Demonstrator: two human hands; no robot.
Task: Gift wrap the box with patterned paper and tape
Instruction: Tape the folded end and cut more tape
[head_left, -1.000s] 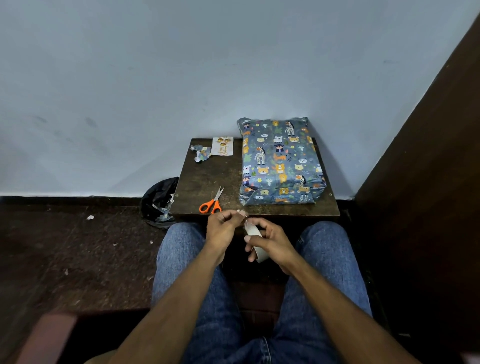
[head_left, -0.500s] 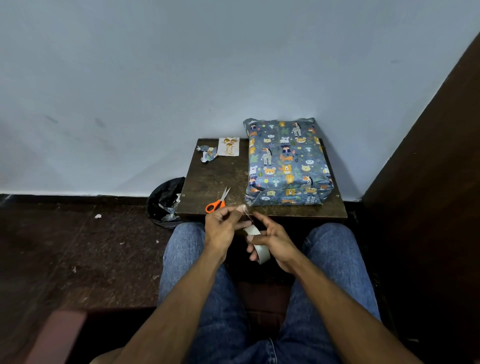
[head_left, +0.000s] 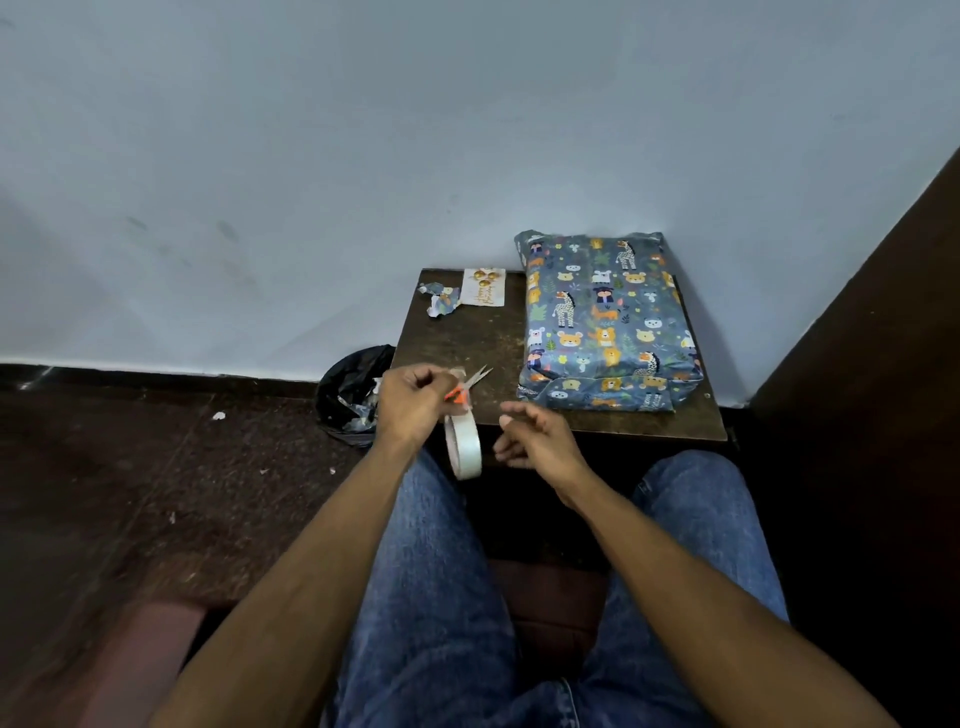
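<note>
My right hand has let go of the tape roll — fingers loosely spread; my left hand pinches its pulled end, roll dangling. Scissors next; the wrapped box waits on the desk.
</note>
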